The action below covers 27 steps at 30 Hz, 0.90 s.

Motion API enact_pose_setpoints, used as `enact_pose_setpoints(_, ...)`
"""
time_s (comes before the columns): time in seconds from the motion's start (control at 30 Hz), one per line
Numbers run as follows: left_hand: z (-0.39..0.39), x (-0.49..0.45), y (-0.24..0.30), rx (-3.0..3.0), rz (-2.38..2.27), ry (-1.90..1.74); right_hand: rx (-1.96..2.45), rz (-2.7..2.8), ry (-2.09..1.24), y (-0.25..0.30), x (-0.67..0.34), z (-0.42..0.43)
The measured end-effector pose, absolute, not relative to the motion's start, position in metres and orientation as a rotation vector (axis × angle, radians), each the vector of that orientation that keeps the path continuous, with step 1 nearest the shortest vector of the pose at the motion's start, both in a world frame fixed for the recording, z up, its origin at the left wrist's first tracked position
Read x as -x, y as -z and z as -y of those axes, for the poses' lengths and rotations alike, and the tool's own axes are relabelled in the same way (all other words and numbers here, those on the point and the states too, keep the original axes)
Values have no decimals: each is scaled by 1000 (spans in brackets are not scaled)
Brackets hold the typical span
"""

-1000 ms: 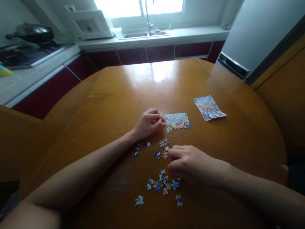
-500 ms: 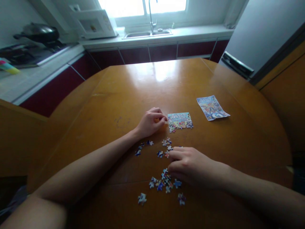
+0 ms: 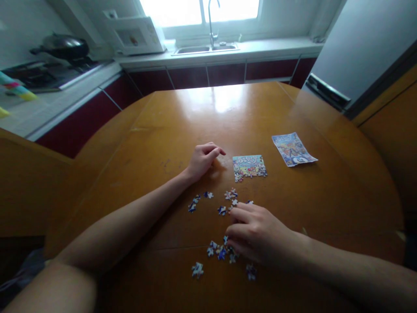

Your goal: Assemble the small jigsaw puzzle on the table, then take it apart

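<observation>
Where puzzle pieces (image 3: 222, 253) cluster, the right hand (image 3: 256, 232) (curled) hides some.

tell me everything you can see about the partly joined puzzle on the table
The partly joined puzzle lies flat on the brown table and looks like thin printed card. Its far edge is straight, with pale lettering on light blue; nearer come small multicoloured shapes, too tiny to make out. The near edge is ragged, reaching furthest at its left corner. The left hand is beside it, apart; neither hand touches it.
</observation>
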<state>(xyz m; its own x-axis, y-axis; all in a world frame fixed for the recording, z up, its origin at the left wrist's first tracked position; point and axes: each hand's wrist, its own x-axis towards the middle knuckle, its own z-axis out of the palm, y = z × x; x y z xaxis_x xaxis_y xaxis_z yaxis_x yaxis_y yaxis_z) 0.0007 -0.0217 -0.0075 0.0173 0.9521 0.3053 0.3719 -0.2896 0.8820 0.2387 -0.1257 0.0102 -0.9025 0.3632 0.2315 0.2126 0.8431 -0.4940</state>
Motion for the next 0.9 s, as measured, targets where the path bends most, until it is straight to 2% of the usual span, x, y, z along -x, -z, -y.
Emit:
enact_pose_setpoints(0.23, 20, 1, 12, -1461, -1293, -1311, 587, 2541, -716, -12, -240, 114)
enact_pose_setpoints(0.9, 23, -2, 6, -1650, -1356, -1259, 709, 2452, -777, -11, -243, 111)
